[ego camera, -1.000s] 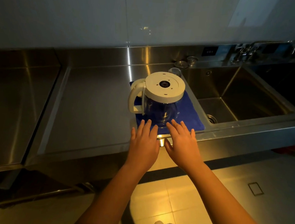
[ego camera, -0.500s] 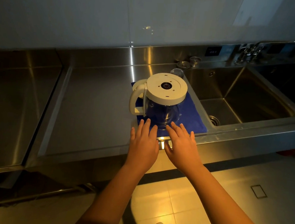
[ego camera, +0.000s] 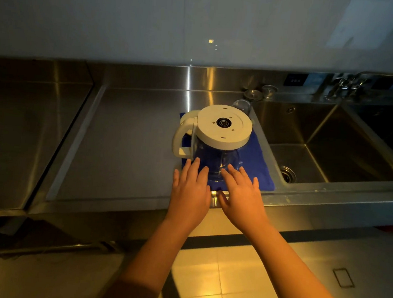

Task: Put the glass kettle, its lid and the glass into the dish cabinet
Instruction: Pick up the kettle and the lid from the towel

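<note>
Nearest, pale floor tiles (ego camera: pixel 239 271) beneath two bare forearms. At the front edge of the counter (ego camera: pixel 124 142), left hand (ego camera: pixel 190 191) and right hand (ego camera: pixel 241 195) side by side, palms down, fingers straight and slightly spread, gripping nothing. Fingertips right at the near side of the kettle (ego camera: pixel 211 142); hard to tell whether touching. Kettle upside down on a blue cloth (ego camera: pixel 258 163): clear glass body below, white disc with a dark ring on top, white handle pointing left. Just behind it, partly hidden, a clear glass (ego camera: pixel 242 106). To the right, a steel sink (ego camera: pixel 334 142) with its drain. Further back, two small metal plugs (ego camera: pixel 259 93) and a tap (ego camera: pixel 348 85) by the wall.
</note>
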